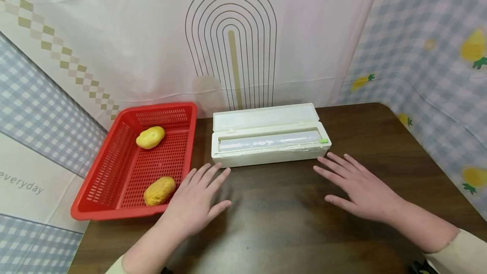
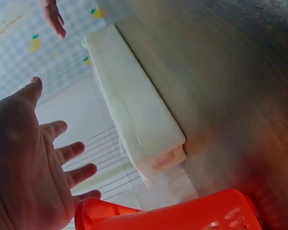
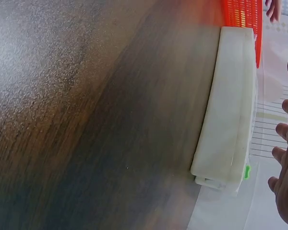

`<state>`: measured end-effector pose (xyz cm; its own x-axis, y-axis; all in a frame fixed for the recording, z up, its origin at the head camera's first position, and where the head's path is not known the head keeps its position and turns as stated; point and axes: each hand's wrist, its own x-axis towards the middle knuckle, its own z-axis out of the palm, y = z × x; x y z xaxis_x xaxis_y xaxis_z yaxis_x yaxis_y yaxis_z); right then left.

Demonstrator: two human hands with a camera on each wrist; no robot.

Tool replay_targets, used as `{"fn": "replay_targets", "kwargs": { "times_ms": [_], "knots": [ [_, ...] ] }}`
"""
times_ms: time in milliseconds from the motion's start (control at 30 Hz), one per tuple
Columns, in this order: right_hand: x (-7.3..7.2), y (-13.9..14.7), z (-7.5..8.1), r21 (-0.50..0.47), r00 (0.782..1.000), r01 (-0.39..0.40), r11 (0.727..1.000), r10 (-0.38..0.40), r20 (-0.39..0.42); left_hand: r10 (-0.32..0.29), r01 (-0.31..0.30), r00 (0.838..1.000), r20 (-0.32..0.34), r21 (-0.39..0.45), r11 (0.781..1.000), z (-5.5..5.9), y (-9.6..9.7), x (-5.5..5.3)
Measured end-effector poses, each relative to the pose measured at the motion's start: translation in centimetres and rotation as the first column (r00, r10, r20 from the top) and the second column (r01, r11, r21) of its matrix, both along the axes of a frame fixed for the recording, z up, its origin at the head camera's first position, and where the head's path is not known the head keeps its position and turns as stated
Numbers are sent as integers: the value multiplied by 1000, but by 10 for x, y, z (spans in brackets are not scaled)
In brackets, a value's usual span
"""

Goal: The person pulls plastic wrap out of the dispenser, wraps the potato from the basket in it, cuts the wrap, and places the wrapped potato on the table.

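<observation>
A white cling film dispenser box (image 1: 272,159) lies at the back of the table with its lid (image 1: 266,116) tipped back. Inside it is a roll of clear film (image 1: 270,140), and a small green tab (image 1: 324,141) shows at its right end. My left hand (image 1: 195,200) hovers palm down between the box and the red basket, fingers spread, holding nothing. To the right, my right hand (image 1: 359,189) is held likewise near the box's right front corner, with nothing in it. The left wrist view shows the box's front (image 2: 139,115) beyond the left fingers.
A red plastic basket (image 1: 131,214) stands on the left of the dark wooden table (image 1: 274,223). In it are two yellowish, potato-like lumps, one toward the back (image 1: 150,137) and one toward the front (image 1: 160,191). Patterned cloth (image 1: 323,33) hangs behind the table and along its sides.
</observation>
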<state>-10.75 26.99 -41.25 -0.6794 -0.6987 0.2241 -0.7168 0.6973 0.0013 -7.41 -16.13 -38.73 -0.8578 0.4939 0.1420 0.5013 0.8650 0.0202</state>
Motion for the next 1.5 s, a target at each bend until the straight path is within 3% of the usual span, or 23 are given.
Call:
{"fn": "replay_targets", "kwargs": {
  "times_ms": [267,433,567,800,1000,1233,1500],
  "knots": [
    [-4,2,-1,-21,1000,1,1000,-1,3,67,-67,997,-38,-1,998,7,13,-6],
    [-11,4,1,-43,1000,1,999,-2,-4,127,-123,989,-81,48,991,12,21,-12],
    [-17,4,2,-72,1000,10,997,-11,-12,170,-163,983,-67,93,982,15,29,-16],
    [-32,-1,1,-145,994,51,988,-64,-90,224,-208,971,-85,164,964,17,43,-24],
    [-45,-2,0,-169,989,69,983,-89,-117,252,-231,963,-94,195,953,11,51,-33],
    [-59,0,-6,-176,985,64,982,-91,-149,268,-252,959,-90,152,956,2,61,-45],
    [-71,-3,-10,-167,984,85,982,-109,-141,341,-335,939,-43,116,935,-8,71,-57]
  ]
}}
